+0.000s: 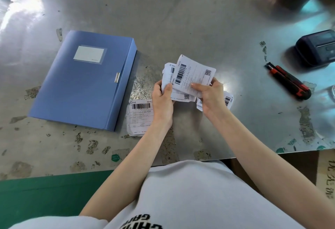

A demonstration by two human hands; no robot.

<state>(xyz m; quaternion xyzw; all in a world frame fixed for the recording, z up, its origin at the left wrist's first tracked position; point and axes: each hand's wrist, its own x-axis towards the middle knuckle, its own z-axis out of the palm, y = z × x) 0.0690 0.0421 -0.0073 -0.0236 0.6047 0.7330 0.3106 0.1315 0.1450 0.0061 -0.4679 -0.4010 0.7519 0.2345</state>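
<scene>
The bundle of shipping labels [170, 76] is held above the table [181, 20] between both hands, roughly level with the person's midline and clear of the surface. The left hand [162, 100] grasps the bundle's left edge, thumb pressed on the front face and the remaining fingers curled behind the paper. The top label [192, 72] is fanned out to the right of the bundle, with its barcode and a QR code facing up. The right hand [210, 96] pinches this label at its lower right edge, thumb laid across the printed face and fingers behind. Both grips are closed on paper; neither hand is relaxed. Directly below and to the left of the left-hand grip, a stack of labels [139, 118] lies flat on the table, barcode uppermost, partly covered by the left wrist. Beneath the right-hand grip, a second pile of labels [227, 100] lies on the table, mostly hidden by the hand. Further left of the grip, a blue file box [83, 80] lies flat and closed, with a blank label pocket on its cover; its near corner sits just beside the stack of labels. To the right of the grip, well apart, a red-and-black utility knife [288, 81] lies at an angle. Beyond the knife, a black device [317, 47] stands near the table's right edge.
</scene>
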